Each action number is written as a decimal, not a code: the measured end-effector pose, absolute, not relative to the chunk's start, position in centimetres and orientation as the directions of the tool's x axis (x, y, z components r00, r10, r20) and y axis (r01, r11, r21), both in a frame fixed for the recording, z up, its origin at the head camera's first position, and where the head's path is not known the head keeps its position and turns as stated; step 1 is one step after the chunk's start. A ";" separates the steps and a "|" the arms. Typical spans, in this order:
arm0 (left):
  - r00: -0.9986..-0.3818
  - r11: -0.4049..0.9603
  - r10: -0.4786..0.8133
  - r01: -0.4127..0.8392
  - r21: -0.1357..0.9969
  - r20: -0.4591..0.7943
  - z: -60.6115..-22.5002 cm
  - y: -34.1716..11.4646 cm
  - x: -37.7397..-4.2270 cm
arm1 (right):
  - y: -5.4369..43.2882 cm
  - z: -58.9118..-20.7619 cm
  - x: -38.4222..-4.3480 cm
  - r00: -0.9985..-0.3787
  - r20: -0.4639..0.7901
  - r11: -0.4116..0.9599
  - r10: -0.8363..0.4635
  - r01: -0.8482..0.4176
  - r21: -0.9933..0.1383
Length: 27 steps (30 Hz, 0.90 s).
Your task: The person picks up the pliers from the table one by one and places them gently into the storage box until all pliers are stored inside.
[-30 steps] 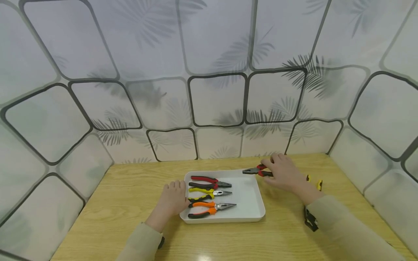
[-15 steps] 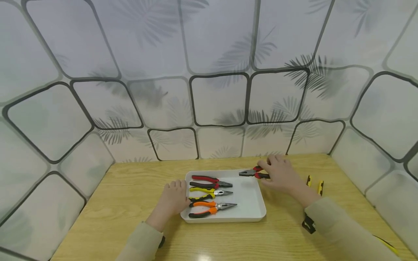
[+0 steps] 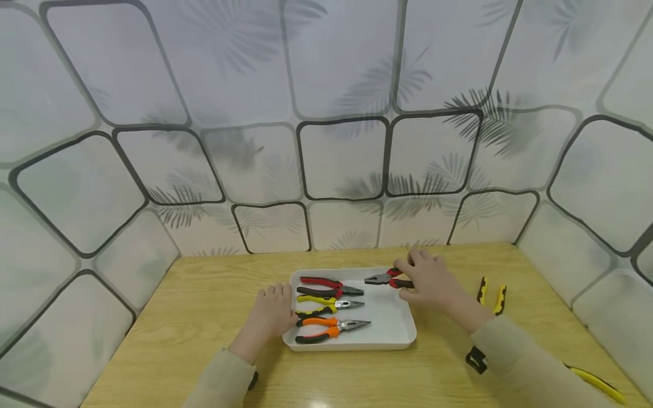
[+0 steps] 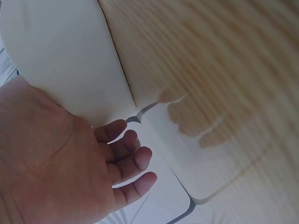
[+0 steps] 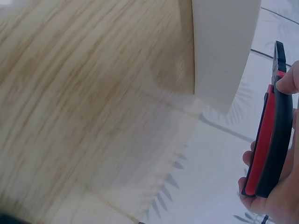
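Observation:
My right hand [image 3: 431,280] grips combination pliers [image 3: 377,279] by their red and black handles, above the right part of a white tray [image 3: 390,323]; the tool's head points left. In the right wrist view the thumb lies along the black handle [image 5: 279,135]. At the tray's left rim rests my left hand [image 3: 272,309], its fingers loosely bent outside the wall in the left wrist view and its thumb hidden there. Inside the tray lie red and black pliers [image 3: 338,292], yellow needle-nose pliers [image 3: 329,309] and orange needle-nose pliers [image 3: 333,330], heads to the right.
Right of the tray, two yellow and black handles [image 3: 499,300] stick out past the right forearm on the wooden table [image 3: 214,294]. A yellow curved handle [image 3: 597,384] shows nearer the front right, partly behind the sleeve. Patterned walls [image 3: 342,158] enclose the table's back and sides.
My right hand has carried the pliers left and lower over the tray. More of the yellow tools beside the right arm shows now. The left hand stays at the rim.

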<state>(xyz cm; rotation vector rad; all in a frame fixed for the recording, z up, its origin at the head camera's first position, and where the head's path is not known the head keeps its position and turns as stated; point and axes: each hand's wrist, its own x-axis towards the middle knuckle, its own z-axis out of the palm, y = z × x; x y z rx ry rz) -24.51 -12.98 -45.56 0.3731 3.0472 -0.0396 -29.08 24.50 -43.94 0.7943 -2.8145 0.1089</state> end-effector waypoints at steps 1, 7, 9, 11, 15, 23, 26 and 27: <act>-0.968 0.971 0.239 0.240 -0.013 -0.075 -45.7 -13.0 -24.5 | 24.4 -43.9 -28.9 -0.831 0.223 0.851 -0.510 -0.526 -0.013; -0.969 0.971 0.238 0.238 -0.003 -0.066 -46.1 -13.1 -24.6 | 23.8 -43.9 -28.2 -0.804 0.254 0.831 -0.537 -0.556 -0.002; -0.969 0.971 0.239 0.240 -0.003 -0.060 -46.1 -13.1 -24.6 | 23.5 -44.0 -28.1 -0.794 0.265 0.824 -0.547 -0.566 0.008; -0.969 0.970 0.241 0.242 -0.005 -0.056 -46.1 -13.1 -24.6 | 23.3 -44.0 -27.9 -0.786 0.269 0.818 -0.557 -0.574 0.019; -0.969 0.970 0.244 0.244 -0.002 -0.051 -46.0 -13.1 -24.6 | 22.8 -43.9 -27.7 -0.776 0.269 0.810 -0.571 -0.585 0.033; -0.968 0.969 0.246 0.247 -0.020 -0.051 -46.0 -13.1 -24.6 | 22.1 -44.0 -27.1 -0.760 0.277 0.794 -0.588 -0.608 0.018; -0.968 0.969 0.245 0.247 -0.027 -0.056 -46.1 -13.1 -24.6 | 21.9 -44.1 -27.0 -0.755 0.277 0.788 -0.594 -0.615 0.015; -0.968 0.969 0.244 0.246 -0.028 -0.062 -46.2 -13.1 -24.6 | 21.9 -44.2 -26.9 -0.754 0.275 0.787 -0.596 -0.617 0.015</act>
